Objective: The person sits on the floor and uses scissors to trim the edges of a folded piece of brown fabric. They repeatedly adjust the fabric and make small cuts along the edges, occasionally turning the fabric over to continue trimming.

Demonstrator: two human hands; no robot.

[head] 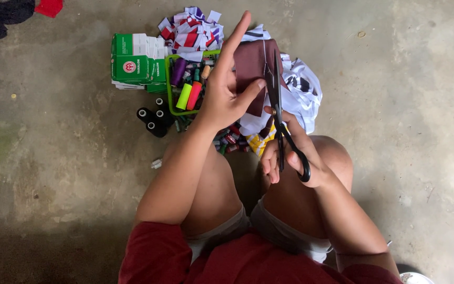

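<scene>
the left hand (222, 97) pinches a maroon cloth piece (250, 68) above the knees, thumb on its face; it looks soft, light and floppy, best held near the cut. the right hand (290, 155) grips black scissors (277, 105), blades in the cloth.

Left hand (226, 92) raised ahead of the left knee, wrist bent back, palm toward the body. Index finger extended straight up and slightly rightward; thumb stretched across to the right, tip pressed flat; remaining fingers curled behind, mostly hidden. Left forearm bare, angled up from the lower left. Right hand (290, 155) lower, just above the right knee, closed around two loop handles: thumb through the lower loop, fingers curled through the upper one. Right forearm bare, running up from the lower right. Both upper arms in dark red sleeves.
</scene>
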